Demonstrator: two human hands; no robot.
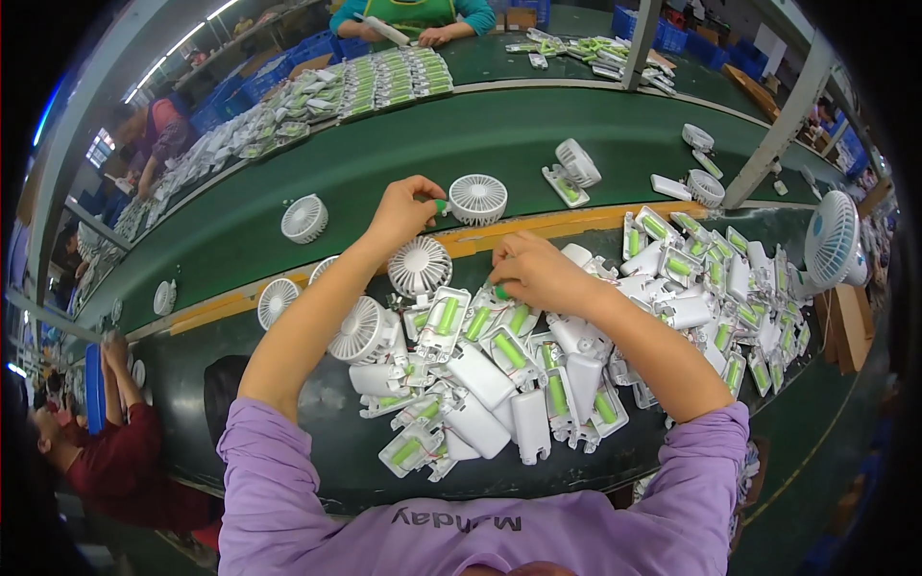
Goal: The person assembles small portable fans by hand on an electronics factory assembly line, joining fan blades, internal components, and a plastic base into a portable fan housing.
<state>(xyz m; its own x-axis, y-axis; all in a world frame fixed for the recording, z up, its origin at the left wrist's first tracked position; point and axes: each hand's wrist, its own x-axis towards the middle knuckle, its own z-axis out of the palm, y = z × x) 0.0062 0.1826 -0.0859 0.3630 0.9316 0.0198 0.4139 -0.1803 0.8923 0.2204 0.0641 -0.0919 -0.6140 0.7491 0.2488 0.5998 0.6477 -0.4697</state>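
My left hand [407,207] reaches over the yellow edge strip onto the green belt. Its fingers are pinched at the short neck of a round white fan head [477,199], and a green patch shows at a fingertip. Lower and to the right, my right hand [538,273] is bent over a heap of white casings with its fingers drawn together; a green patch shows there too. What those fingers grip is hidden. Just below them lie open casings with green batteries [509,350]. Between my arms a white fan head [420,267] rests grille up, beside another fan head [360,329].
The green conveyor belt [384,154] carries more fan heads, including one tilted on a casing [577,163]. A white fan [833,240] stands at the far right, near a metal post [780,120]. Across the belt, a person in a green apron [413,12] handles casings.
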